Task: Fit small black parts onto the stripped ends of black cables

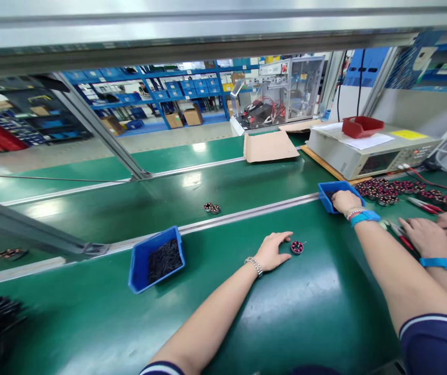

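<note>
My left hand [273, 251], with a metal watch band at the wrist, rests on the green bench with thumb and fingers apart. Just beyond its fingertips lies a small round copper-wound motor stator [297, 247], a short wire sticking out of it; hand and stator look apart. My right hand [346, 201], wearing a blue wrist strap, reaches into a small blue bin [327, 188]. Its fingers are curled together over the dark contents, with the fingertips hidden, so what they hold cannot be made out.
Another blue bin [135, 268] holds black tube-like pieces. Several stators [387, 190] are heaped at right, near red-handled pliers [426, 205] and a co-worker's hands [428, 237]. Two stators [212, 208] lie past the metal rail. A test instrument [375, 153] carries a red tray [362, 126].
</note>
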`<move>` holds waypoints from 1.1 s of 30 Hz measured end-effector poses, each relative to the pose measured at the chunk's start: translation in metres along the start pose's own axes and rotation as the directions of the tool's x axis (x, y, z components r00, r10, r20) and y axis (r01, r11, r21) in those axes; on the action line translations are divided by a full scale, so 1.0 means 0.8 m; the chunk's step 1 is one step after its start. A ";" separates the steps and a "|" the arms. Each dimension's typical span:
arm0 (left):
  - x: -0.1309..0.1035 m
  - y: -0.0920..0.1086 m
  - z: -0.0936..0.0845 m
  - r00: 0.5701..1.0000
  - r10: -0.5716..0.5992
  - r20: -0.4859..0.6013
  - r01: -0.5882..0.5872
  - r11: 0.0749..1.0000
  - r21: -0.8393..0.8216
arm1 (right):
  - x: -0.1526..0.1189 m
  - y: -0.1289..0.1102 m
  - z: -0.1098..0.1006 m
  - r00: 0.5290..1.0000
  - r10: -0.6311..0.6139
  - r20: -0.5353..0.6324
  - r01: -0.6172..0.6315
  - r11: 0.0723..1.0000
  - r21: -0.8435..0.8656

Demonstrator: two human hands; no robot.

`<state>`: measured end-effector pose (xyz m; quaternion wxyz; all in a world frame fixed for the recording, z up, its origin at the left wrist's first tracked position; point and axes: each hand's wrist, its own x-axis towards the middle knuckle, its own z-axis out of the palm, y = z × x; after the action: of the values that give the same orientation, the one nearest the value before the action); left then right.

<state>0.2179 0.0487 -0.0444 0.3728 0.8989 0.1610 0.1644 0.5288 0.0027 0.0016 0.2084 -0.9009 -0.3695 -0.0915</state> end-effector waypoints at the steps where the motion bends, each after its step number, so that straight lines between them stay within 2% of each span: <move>1: 0.000 0.003 0.003 1.000 -0.002 -0.009 0.002 1.000 0.018 | 0.001 0.002 -0.003 0.999 -0.015 0.045 0.014 1.000 0.019; 3: 0.003 0.010 0.010 1.000 -0.011 -0.025 0.012 0.999 0.050 | 0.001 0.002 -0.013 0.993 -0.045 0.107 0.038 0.997 0.061; 6: 0.007 0.018 0.020 0.999 -0.020 -0.040 0.023 0.996 0.082 | -0.015 -0.010 -0.026 0.992 -0.093 0.083 0.083 0.989 0.121; 8: 0.003 0.020 0.022 0.998 -0.013 -0.061 0.019 0.995 0.094 | -0.044 -0.027 -0.029 0.988 -0.133 0.078 0.113 0.969 0.220; 10: -0.009 0.019 0.020 0.996 -0.012 -0.089 0.021 0.995 0.093 | -0.086 -0.048 -0.024 0.971 -0.168 0.172 0.075 0.891 0.448; 11: -0.017 0.018 0.018 0.994 -0.017 -0.105 0.027 0.996 0.090 | -0.109 -0.060 -0.020 0.946 -0.181 0.268 -0.014 0.805 0.593; 13: -0.035 0.015 0.012 0.991 -0.030 -0.130 0.041 0.996 0.081 | -0.154 -0.082 -0.009 0.860 -0.239 0.452 -0.199 0.658 0.726; 15: -0.049 0.013 0.008 0.989 -0.038 -0.145 0.049 0.996 0.070 | -0.188 -0.099 0.002 0.777 -0.297 0.554 -0.322 0.568 0.757; 17: -0.057 0.011 0.005 0.988 -0.046 -0.148 0.055 0.997 0.059 | -0.207 -0.109 0.009 0.734 -0.329 0.594 -0.392 0.508 0.766; 20: -0.059 0.010 0.004 0.988 -0.060 -0.145 0.068 0.996 0.051 | -0.214 -0.111 0.014 0.720 -0.325 0.613 -0.451 0.453 0.769; 27: -0.056 0.011 0.001 0.990 -0.068 -0.125 0.074 0.996 0.041 | -0.210 -0.112 0.011 0.713 -0.300 0.633 -0.512 0.394 0.763; 33: -0.056 0.011 0.001 0.989 -0.072 -0.127 0.077 0.996 0.034 | -0.210 -0.113 0.013 0.706 -0.304 0.640 -0.513 0.403 0.758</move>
<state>0.1792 0.0242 -0.0465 0.3503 0.8872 0.2207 0.2037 0.3462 -0.0405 -0.0334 0.5111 -0.6214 -0.3414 0.4860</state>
